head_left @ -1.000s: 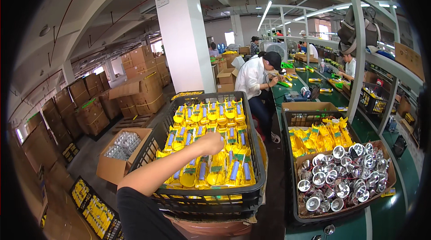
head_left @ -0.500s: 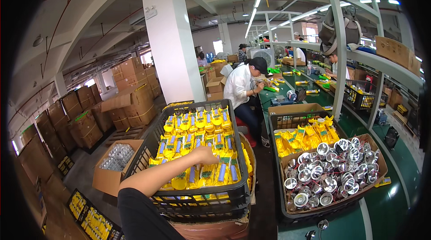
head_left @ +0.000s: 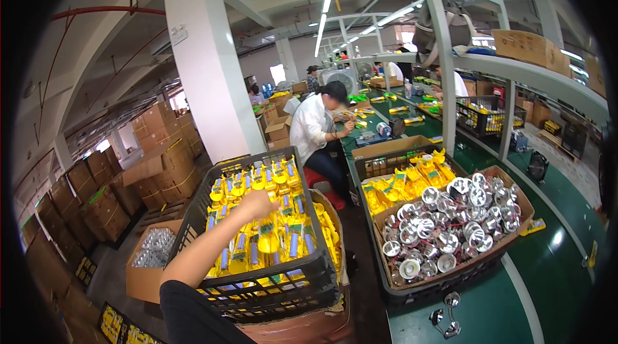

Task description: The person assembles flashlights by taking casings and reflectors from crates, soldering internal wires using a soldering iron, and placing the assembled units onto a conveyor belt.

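My left hand (head_left: 256,205) reaches over a black plastic crate (head_left: 320,267) with its fingers pinched together. A yellow plastic housing (head_left: 268,241), slightly blurred, hangs from the fingertips above the others. Rows of similar yellow housings fill the crate, many with a blue-purple cylindrical cell (head_left: 293,245) and a small green circuit board. The fingertips face away from me and are partly hidden. My right hand is out of view.
To the right, on the green bench (head_left: 418,328), a carton of silvery reflector cups (head_left: 444,234) stands beside yellow parts (head_left: 405,183) in a black crate. A co-worker in white (head_left: 309,128) sits ahead. Clear plastic pieces fill a carton (head_left: 138,279) on the left.
My view has turned right, so the scene sits farther left. My left hand has risen off the rows, and a yellow housing now hangs below its fingers.
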{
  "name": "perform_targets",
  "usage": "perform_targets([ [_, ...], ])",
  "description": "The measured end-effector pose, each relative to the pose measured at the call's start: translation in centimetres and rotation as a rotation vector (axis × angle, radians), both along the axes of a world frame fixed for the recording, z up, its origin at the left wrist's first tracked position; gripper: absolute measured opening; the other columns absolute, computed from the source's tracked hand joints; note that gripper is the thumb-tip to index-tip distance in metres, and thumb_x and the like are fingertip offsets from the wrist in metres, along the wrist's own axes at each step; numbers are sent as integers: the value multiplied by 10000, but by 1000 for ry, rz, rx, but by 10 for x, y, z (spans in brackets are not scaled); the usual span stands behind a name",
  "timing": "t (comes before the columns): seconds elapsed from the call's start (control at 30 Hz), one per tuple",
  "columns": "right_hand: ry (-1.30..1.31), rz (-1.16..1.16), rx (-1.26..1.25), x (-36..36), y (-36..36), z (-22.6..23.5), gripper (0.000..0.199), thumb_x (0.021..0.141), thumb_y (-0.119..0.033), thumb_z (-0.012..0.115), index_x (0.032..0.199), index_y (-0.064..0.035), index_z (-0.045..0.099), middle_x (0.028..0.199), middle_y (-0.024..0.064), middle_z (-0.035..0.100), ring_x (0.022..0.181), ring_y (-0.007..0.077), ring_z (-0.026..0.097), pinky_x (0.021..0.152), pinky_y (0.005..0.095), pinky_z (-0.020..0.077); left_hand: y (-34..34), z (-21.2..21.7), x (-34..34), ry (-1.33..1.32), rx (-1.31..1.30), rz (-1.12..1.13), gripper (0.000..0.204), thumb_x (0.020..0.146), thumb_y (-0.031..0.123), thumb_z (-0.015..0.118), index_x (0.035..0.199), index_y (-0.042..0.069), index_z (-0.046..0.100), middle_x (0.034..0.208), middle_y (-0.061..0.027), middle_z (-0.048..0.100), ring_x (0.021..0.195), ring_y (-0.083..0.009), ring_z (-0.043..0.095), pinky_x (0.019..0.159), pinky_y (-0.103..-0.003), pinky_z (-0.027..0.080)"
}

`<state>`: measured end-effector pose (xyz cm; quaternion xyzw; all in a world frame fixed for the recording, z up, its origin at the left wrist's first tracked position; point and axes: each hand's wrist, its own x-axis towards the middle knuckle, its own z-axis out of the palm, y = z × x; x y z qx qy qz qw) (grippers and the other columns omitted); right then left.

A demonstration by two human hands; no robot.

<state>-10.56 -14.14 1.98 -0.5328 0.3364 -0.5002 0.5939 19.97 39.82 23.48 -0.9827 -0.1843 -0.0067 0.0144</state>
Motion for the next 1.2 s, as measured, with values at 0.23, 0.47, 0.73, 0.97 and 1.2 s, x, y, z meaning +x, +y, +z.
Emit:
perform_targets([
  [0.23, 29, -144, -141, -45, -3, -15, 227, 850, -146, 553, 868, 53, 444, 607, 102, 509, 472, 137, 448, 433, 236, 390, -140, 108, 0, -247, -286, -488, 380, 782, 317, 518, 832, -55, 579, 636, -117, 576, 583, -181, 582, 552, -332, 447],
  [0.47, -92, -462, -133, -87, 12, -48, 221, 826, -175, 501, 942, 2, 438, 599, 58, 459, 457, 70, 405, 417, 172, 324, -396, -12, -77, 143, -220, -1161, 439, 763, 313, 589, 1106, 50, 509, 782, -198, 612, 702, -314, 617, 611, -389, 488],
  [0.73, -125, -449, -82, -106, 18, -58, 215, 831, -138, 488, 968, 15, 424, 821, 107, 491, 492, 92, 449, 432, 181, 378, -524, -181, -165, 549, -128, -1582, 504, 794, 362, 542, 1102, -11, 398, 871, -256, 564, 729, -410, 580, 647, -464, 481],
  [0.97, -153, -461, -57, -104, 15, -56, 268, 830, -146, 508, 1000, 30, 398, 922, 118, 436, 520, 117, 464, 414, 200, 398, -488, -198, -129, 271, -478, -1686, 826, 766, 338, 639, 1375, 101, 134, 1184, -306, 377, 892, -380, 564, 755, -362, 483],
  [1.2, -104, -503, -93, -103, 13, -58, 195, 831, -108, 451, 961, 35, 424, 839, 90, 468, 504, 94, 410, 421, 187, 344, -455, -200, -125, 402, -754, -1245, 228, 828, 78, 521, 1044, 6, 534, 1010, -133, 561, 899, -222, 568, 734, -301, 473],
])
